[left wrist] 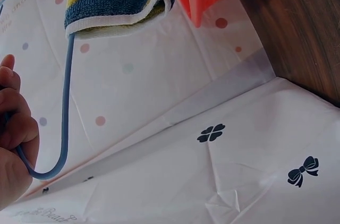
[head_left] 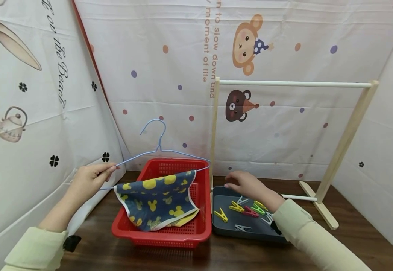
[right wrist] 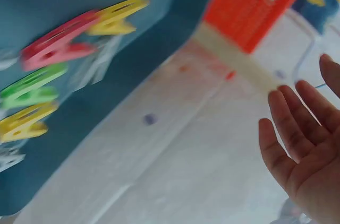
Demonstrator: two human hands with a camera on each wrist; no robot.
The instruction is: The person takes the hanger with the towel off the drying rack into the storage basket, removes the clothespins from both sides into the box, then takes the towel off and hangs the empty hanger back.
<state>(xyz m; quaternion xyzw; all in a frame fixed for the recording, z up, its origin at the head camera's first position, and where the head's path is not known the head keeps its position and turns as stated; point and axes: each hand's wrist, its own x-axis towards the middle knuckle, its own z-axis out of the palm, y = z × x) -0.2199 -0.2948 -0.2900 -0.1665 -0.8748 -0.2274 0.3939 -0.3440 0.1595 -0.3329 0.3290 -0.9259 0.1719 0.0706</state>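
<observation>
My left hand pinches the left arm of a blue wire clothes hanger. Over the hanger's bottom bar hangs a small navy towel with yellow mouse-head prints and white edging, above a red plastic basket. In the left wrist view, the towel drapes on the bar beyond my curled fingers. My right hand is over the back of a dark grey tray, holding nothing, its fingers relaxed and spread in the right wrist view. Several clothespins, yellow, red, green and grey, lie in the tray.
A wooden rack with a white top rod stands at the back right, its post and foot right of the tray. A printed cloth encloses the dark wooden table at the back and sides.
</observation>
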